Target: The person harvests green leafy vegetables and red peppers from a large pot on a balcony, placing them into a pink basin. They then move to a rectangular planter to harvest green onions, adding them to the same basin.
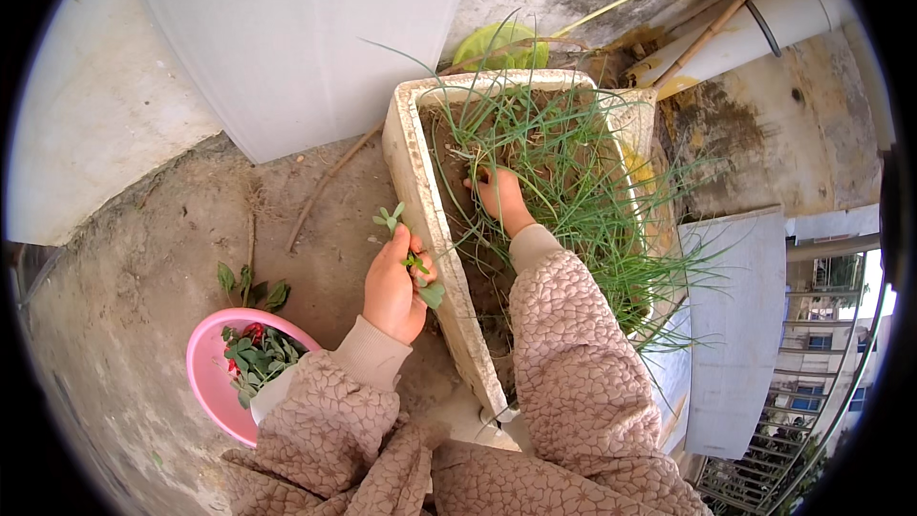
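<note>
My left hand (396,294) is closed around a few small leafy green sprigs (431,294), just outside the left wall of a white foam planter box (450,251). Inside that box, my right hand (501,197) reaches down to the soil (448,158) among thin, grass-like green stalks (573,158). Its fingertips are bent near the ground and partly covered by stalks, so whether they pinch anything is hidden. A pink plastic basin (215,401) sits at the lower left, beside my left sleeve. It contains picked green leaves (261,362) and something red (253,333).
A cut leafy stem (251,279) and a thin stick (333,183) lie on the concrete floor (344,258). A large pale panel (301,36) leans at the upper left. Behind the box are a yellow-green plastic object (501,46) and a white pipe (745,36). Metal railings (781,401) stand right.
</note>
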`<act>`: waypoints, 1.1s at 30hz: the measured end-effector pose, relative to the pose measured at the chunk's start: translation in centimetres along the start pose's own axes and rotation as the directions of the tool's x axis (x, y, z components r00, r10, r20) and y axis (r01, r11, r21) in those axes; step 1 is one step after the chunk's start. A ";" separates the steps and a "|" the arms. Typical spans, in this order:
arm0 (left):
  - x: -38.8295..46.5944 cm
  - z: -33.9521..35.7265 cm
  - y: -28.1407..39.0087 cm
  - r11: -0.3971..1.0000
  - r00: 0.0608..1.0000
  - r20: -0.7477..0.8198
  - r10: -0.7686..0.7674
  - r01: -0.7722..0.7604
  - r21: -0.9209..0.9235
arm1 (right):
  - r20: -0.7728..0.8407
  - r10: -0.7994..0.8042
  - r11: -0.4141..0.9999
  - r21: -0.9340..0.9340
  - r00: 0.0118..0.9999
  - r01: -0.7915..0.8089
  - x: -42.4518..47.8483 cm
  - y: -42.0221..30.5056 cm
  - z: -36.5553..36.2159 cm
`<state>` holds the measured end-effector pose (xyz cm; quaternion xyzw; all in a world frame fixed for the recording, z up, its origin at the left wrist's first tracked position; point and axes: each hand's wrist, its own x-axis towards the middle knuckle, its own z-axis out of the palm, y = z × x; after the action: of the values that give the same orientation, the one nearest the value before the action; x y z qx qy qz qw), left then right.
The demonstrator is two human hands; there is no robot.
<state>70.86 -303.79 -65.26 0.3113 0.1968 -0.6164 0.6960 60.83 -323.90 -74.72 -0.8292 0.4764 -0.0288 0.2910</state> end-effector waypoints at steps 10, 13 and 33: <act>0.5 0.4 -0.8 0.999 0.998 -0.057 -0.010 0.013 0.042 | -0.295 -0.032 0.999 0.020 0.955 0.040 -3.9 -1.1 -4.0; 0.5 0.1 -0.9 0.997 0.997 -0.080 -0.015 0.021 0.075 | -0.267 -0.109 0.985 0.099 0.958 0.140 -7.7 -6.0 -6.7; 1.2 0.2 -1.4 0.985 0.984 0.064 -0.164 0.167 -0.048 | 0.066 -0.236 0.868 -0.434 0.969 0.241 -3.4 3.1 -8.0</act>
<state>69.67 -304.86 -66.16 0.2568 0.2172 -0.6756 0.6561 53.97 -326.00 -68.87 -0.9260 0.3627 0.0481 0.0934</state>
